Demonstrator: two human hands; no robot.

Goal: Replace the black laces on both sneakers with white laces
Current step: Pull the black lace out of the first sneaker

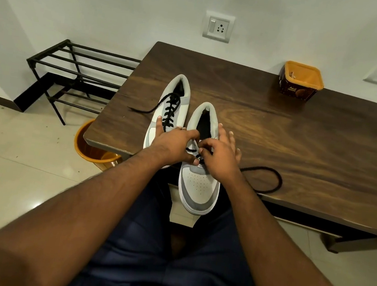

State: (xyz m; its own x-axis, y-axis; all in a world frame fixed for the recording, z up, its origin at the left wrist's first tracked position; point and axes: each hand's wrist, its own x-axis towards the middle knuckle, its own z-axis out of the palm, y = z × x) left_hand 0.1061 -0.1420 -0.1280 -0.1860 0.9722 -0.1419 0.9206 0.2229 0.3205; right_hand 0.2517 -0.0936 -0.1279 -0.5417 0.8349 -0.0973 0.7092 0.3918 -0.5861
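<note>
Two white-and-grey sneakers lie side by side on the dark wooden table (pixel 278 135), toes toward me. The left sneaker (pixel 172 107) still carries its black lace (pixel 170 109), one loose end trailing left over the table. The right sneaker (pixel 199 184) juts over the table's front edge; its upper eyelets are bare and black lace remains only low on the tongue. My left hand (pixel 171 143) lies across both shoes, thumb at the right sneaker's lacing. My right hand (pixel 219 153) pinches the black lace (pixel 264 178) there, and a loop of it lies on the table to the right.
An orange-rimmed brown tub (pixel 300 81) stands at the table's back right. A black metal shoe rack (pixel 79 74) is on the floor at the left, and an orange bin (pixel 92 147) sits below the table's left corner. My legs are under the table edge.
</note>
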